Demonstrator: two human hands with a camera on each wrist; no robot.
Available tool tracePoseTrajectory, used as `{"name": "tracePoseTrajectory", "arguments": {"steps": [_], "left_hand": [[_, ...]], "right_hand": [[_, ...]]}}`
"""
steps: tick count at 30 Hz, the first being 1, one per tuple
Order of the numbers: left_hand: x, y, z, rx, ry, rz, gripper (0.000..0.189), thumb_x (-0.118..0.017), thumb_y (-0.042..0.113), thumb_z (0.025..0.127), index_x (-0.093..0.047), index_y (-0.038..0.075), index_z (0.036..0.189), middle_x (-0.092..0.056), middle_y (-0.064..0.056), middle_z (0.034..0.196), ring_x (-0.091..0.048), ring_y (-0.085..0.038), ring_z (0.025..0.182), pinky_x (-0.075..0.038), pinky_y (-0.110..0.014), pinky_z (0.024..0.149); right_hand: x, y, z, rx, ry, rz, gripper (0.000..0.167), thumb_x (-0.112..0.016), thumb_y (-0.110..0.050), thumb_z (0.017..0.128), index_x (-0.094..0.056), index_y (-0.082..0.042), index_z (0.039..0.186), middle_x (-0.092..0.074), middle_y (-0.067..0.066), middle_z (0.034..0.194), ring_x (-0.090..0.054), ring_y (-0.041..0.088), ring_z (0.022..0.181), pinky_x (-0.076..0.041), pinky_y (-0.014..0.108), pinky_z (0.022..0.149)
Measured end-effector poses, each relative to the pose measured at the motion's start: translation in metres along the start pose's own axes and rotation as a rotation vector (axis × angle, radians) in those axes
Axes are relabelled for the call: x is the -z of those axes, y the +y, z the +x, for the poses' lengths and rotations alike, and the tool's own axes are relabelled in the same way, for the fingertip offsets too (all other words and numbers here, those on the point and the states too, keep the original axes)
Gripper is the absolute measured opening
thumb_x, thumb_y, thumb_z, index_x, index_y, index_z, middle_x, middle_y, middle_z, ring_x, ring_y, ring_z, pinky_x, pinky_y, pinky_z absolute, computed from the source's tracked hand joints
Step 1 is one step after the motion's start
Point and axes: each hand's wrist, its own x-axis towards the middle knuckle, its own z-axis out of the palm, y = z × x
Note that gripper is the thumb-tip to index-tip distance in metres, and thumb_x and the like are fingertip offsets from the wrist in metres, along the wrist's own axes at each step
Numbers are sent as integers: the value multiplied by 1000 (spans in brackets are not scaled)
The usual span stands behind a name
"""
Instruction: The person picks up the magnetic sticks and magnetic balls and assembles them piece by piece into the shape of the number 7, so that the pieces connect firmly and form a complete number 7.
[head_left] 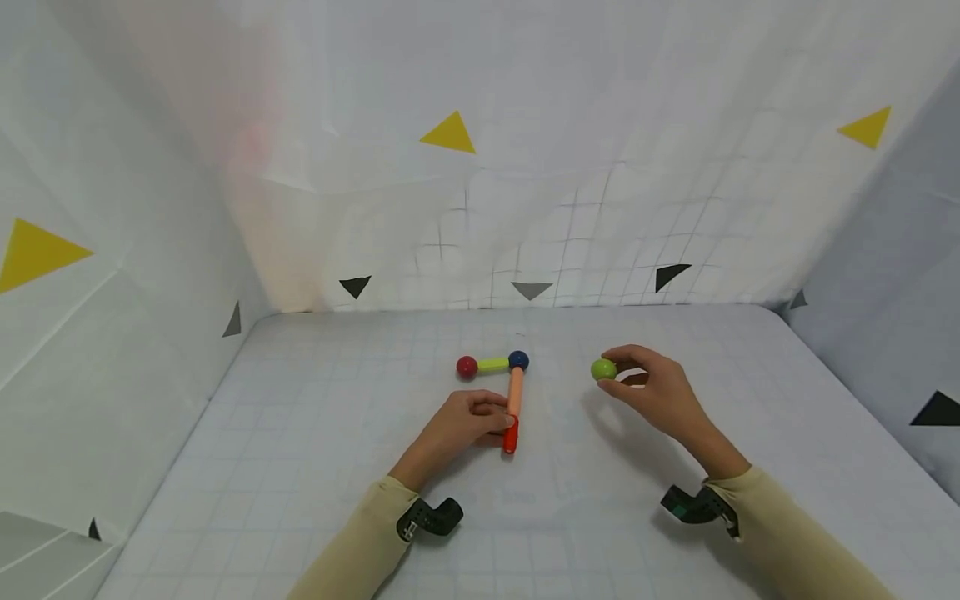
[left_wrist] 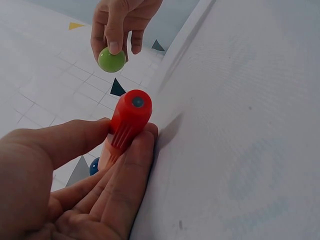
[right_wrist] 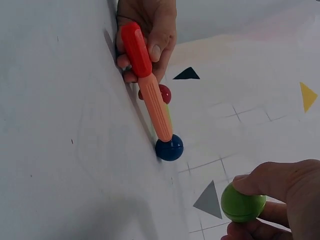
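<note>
Between thumb and fingers, my left hand (head_left: 470, 419) pinches a red rod (head_left: 511, 437), whose round end face points at the left wrist camera. An orange rod (head_left: 515, 391) continues from it, in line, up to a dark blue ball (head_left: 518, 360). From that ball a yellow-green rod (head_left: 492, 365) runs left to a dark red ball (head_left: 467, 367), making an L shape. Off to the right, apart from this chain, my right hand (head_left: 660, 390) holds a light green ball (right_wrist: 243, 202) by its fingertips, raised over the table.
White sheeting with faint grid lines covers the table (head_left: 555, 533) and the walls around it. Yellow triangles (head_left: 452, 133) and dark triangles (head_left: 356, 287) mark the walls. Each wrist carries a black camera mount (head_left: 430, 517) over a beige sleeve (head_left: 352, 546).
</note>
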Motion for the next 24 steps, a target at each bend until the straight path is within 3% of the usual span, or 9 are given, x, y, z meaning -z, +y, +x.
{"name": "tracePoseTrajectory", "arguments": {"steps": [4, 13, 20, 24], "left_hand": [[2, 0, 0, -4, 7, 0, 38, -78, 23, 96, -68, 6, 128, -76, -5, 106, -74, -22, 94, -57, -35, 93], [3, 0, -1, 2, 11, -19, 38, -78, 21, 96, -68, 4, 129, -76, -6, 106, -73, -22, 95, -58, -34, 90], [2, 2, 2, -2, 22, 49, 39, -79, 23, 96, -69, 8, 130, -76, -3, 104, -72, -19, 94, -55, -35, 95], [1, 1, 3, -1, 13, 36, 39, -78, 24, 96, -69, 7, 130, -76, -3, 105, -73, -19, 94, -56, -35, 93]], "right_hand": [[-4, -5, 1, 20, -5, 12, 36, -83, -8, 90, -69, -2, 123, -70, 11, 114, -69, 31, 95, -58, 26, 80], [-12, -11, 0, 13, -50, 61, 33, -83, -9, 90, -69, -6, 120, -71, 6, 111, -68, 22, 95, -58, 25, 80], [-16, -18, -4, 7, -68, 89, 34, -84, -7, 89, -70, -6, 120, -71, 5, 111, -67, 21, 97, -60, 29, 80], [-19, -20, -6, -3, -82, 76, 34, -84, -9, 89, -70, -7, 120, -70, 4, 111, -67, 20, 98, -59, 28, 80]]}}
